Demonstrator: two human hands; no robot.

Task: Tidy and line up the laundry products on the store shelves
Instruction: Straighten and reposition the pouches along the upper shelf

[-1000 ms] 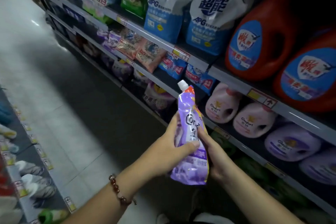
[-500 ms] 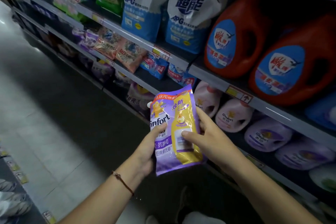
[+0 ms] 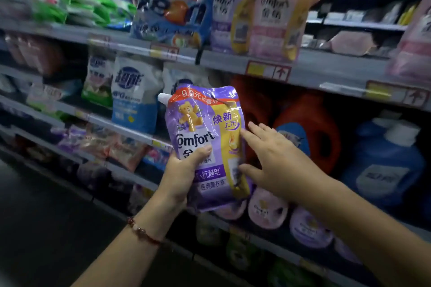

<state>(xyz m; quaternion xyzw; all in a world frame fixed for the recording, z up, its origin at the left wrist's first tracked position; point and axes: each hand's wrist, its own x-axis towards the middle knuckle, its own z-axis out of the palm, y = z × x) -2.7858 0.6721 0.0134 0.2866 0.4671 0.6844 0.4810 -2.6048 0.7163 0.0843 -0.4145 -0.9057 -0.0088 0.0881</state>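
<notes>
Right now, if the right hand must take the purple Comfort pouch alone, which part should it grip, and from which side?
Probably the lower right edge of the purple Comfort pouch, coming from the right. The pouch stands upright, its spout at the upper left, and the left hand already holds its lower left side. The right hand lies open at that free edge, so its fingers could likely wrap there.

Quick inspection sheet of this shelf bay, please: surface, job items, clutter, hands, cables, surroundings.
Surface: grey shelf with price tags along its edge.
Job's things: purple Comfort pouch held upright off the shelves; matching Comfort pouches stand on the shelf above.
Clutter: green packs piled unevenly, blurred.
Hands: left hand grips the pouch's lower part; right hand open, fingers at its right edge.
Cables: nothing seen.
Surroundings: red jugs, blue jug, dark aisle floor.
</notes>
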